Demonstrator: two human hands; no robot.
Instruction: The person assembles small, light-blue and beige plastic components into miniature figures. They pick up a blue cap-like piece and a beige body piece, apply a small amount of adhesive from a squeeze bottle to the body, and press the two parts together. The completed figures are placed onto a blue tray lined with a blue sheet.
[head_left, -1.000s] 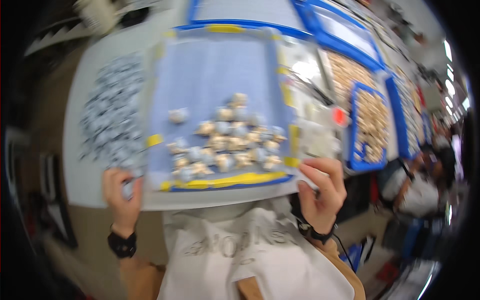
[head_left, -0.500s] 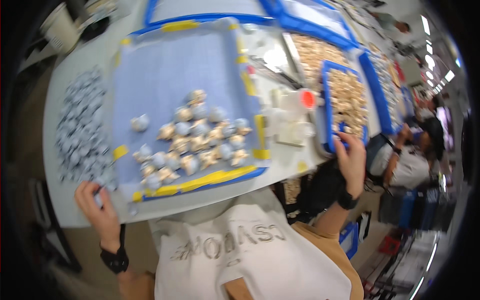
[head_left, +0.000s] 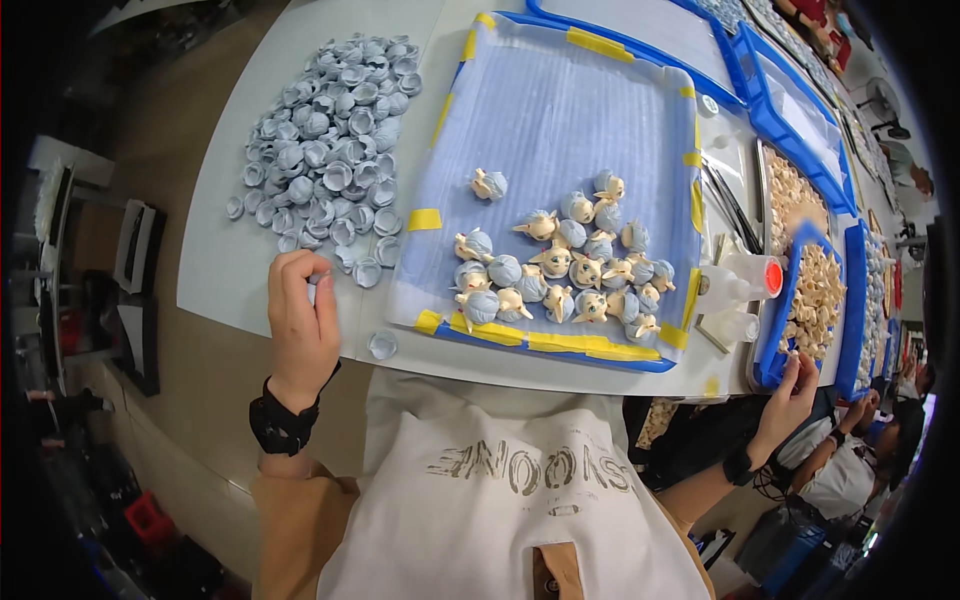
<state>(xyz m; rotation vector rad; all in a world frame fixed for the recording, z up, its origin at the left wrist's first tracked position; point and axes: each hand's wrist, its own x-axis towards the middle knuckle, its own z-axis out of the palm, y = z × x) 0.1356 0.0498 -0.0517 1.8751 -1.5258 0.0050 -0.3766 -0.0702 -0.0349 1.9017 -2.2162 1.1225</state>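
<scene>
My left hand [head_left: 303,330] is at the table's left front edge, its fingers curled around a pale blue cup-shaped shell [head_left: 312,293] that is mostly hidden. Just beyond it spreads a pile of similar shells [head_left: 318,150], and one loose shell [head_left: 382,345] lies to its right. On the right, my right hand [head_left: 785,408] has thumb and forefinger pinched at the near end of a small blue bin [head_left: 768,372] of beige pieces [head_left: 815,300]. A small pale bit shows at those fingertips, too small to name. Between my hands, several doll heads [head_left: 555,262] with blue hair lie on a lined tray [head_left: 570,110].
Yellow tape [head_left: 590,346] holds down the tray's liner. Right of the tray stand small bottles [head_left: 725,285], one red-topped, with tweezers [head_left: 735,205] beyond. More blue trays [head_left: 800,120] line the back. A co-worker [head_left: 840,470] sits at the far right.
The view has turned left, so the table and both hands sit further right in the picture, and it is sharper. Both hands stay near the same places, the left by the shells, the right at the bin.
</scene>
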